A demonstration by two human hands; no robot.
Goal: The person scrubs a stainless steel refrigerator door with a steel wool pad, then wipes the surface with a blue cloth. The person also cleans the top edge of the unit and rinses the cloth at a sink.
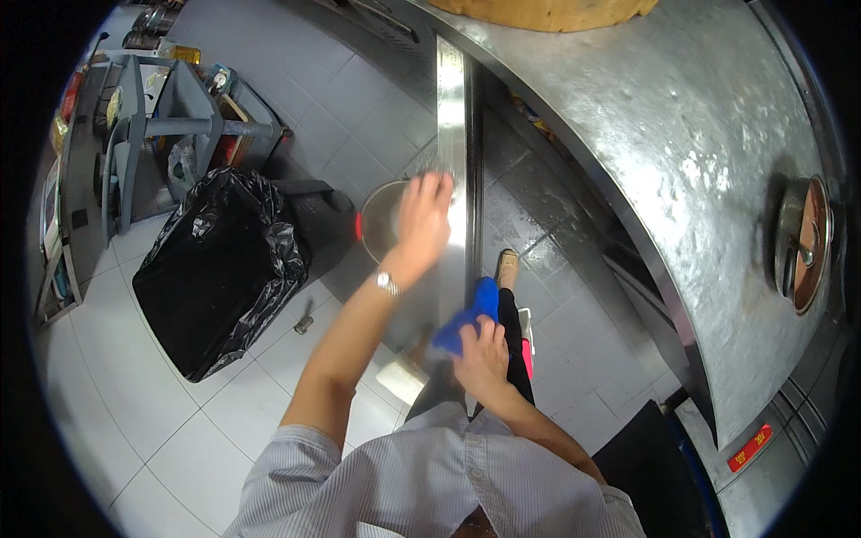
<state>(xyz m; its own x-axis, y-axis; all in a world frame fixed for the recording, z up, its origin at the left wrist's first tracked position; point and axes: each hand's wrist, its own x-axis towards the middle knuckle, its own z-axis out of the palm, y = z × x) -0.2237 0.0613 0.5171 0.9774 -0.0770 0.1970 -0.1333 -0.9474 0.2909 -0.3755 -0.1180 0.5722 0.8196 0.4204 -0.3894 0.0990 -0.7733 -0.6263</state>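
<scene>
My left hand [425, 218], with a metal-band watch [388, 283] on the wrist, is held palm down with its fingers extended. It is in front of the upright stainless-steel panel [452, 94] and covers part of a round metal bucket [378, 225]. Nothing shows in this hand; its thumb is hidden. Small blurred specks like droplets appear past its fingertips. Lower down and to the right, my right hand [483, 356] grips a blue cloth [483, 306]. The cloth is partly blurred and lies against the panel's narrow edge.
A bin with a black liner [202, 296] stands at left, near a grey shelf rack [175, 124]. A steel worktop [646, 121] curves along the right, bearing a lidded pot [804, 245] and a wooden chopping block [548, 13]. Floor tiles [531, 215] look wet by my shoe [508, 265].
</scene>
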